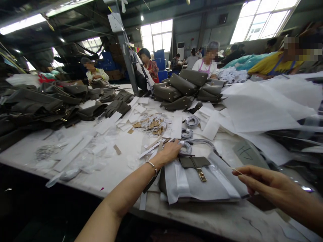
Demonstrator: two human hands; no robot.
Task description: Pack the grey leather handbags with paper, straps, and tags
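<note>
A grey-green handbag (164, 181) lies on the table in front of me, wrapped over its front in a white sheet (199, 190). Its flap (194, 162) shows on top, with a gold clasp (201, 174). A wrapped handle (205, 143) arches behind it. My left hand (172, 151) is at the bag's upper left, fingers curled beside a plastic-wrapped coiled strap (186, 148); what they grip is hidden. Right of the bag, my right hand (262, 181) pinches a thin white string (237, 170) that runs toward the handle. A dark brown piece (262, 201) shows below that hand.
Beyond my left hand lies a heap of brown tags with strings (153, 124). More coiled straps (191, 121) sit nearby. Dark bags are piled at the back (181, 87) and left (37, 101). White sheets (262, 104) cover the right. A post (127, 57) rises behind; several people work beyond.
</note>
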